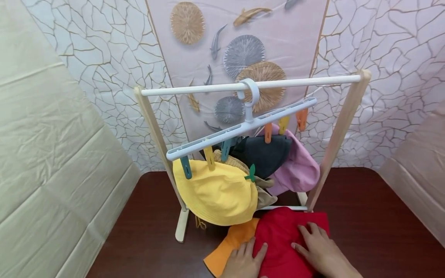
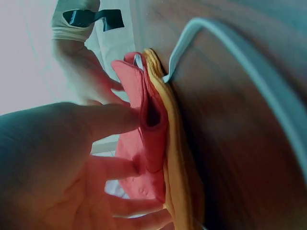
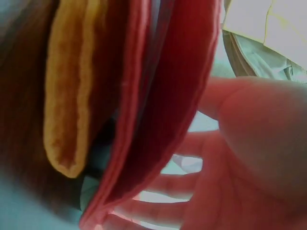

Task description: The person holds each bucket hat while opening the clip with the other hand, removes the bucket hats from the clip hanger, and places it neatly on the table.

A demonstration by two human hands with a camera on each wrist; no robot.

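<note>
A red hat (image 1: 278, 235) lies folded flat on top of an orange hat (image 1: 222, 249) at the table's near side. My left hand (image 1: 244, 259) rests on the left part of the red hat with fingers extended. On its right part my right hand (image 1: 320, 247) lies, fingers spread. The left wrist view shows the red fold (image 2: 153, 139) stacked over the orange brim (image 2: 180, 177), with a pale strap (image 2: 240, 60) looping out onto the table. Close to the right palm, the red brim (image 3: 177, 120) gapes apart in the right wrist view.
Behind the hats stands a wooden rack (image 1: 338, 143) with a white bar (image 1: 194, 89). From it hangs a tilted pale-blue hanger (image 1: 215, 138) with coloured clips, holding a yellow hat (image 1: 215, 193), a black hat (image 1: 260, 152), a pink hat (image 1: 299, 170) and others.
</note>
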